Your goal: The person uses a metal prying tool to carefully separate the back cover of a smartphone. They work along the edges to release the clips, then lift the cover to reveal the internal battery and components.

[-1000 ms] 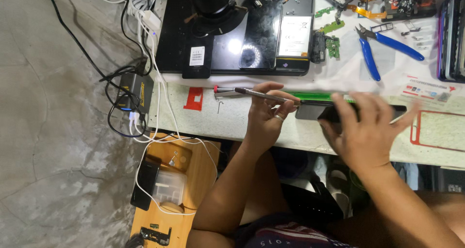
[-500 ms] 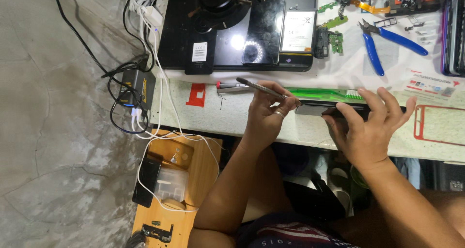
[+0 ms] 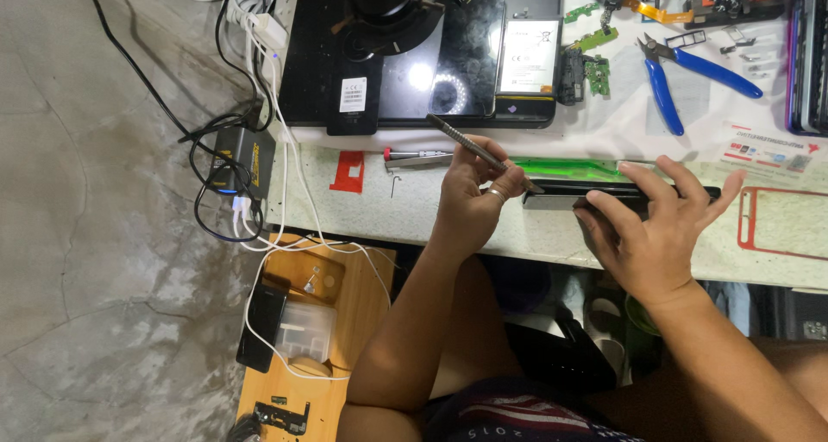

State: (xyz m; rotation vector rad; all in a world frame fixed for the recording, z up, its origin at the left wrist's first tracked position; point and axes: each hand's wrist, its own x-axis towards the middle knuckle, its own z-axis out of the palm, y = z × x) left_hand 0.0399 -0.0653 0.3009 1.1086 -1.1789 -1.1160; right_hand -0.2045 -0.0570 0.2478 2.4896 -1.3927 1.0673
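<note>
Far to the left of the black phone [image 3: 559, 194], a dark power adapter [image 3: 244, 153] sits in a tangle of white cables [image 3: 289, 162] at the end of the worktable [image 3: 509, 235]. Nearer the phone, but still left of it, a small red frame piece [image 3: 348, 172] lies flat. A slim screwdriver with a red end [image 3: 418, 156] lies between that piece and the phone.

The left hand [image 3: 473, 202] is just left of the phone, fingers closed together around a thin grey metal tool [image 3: 479, 149]. It is gripped like a pen, a ring showing on one finger. The tool slants down to the right, and its tip is at the phone's left end; whether it actually touches cannot be told.

The phone itself lies along the table's near edge, seemingly on its long side. A bright green strip [image 3: 569, 166] is just behind it, and a large glossy black device [image 3: 448, 62] lies farther behind.

The right hand [image 3: 660, 235] covers the phone's right half. Its fingers are spread apart over the top, and its thumb is pressed against the near side, so the phone is clamped between them.

Beyond the phone to the right rest blue-handled pliers [image 3: 681, 71], and right of the phone lies a red rectangular outline frame [image 3: 780, 222]
</note>
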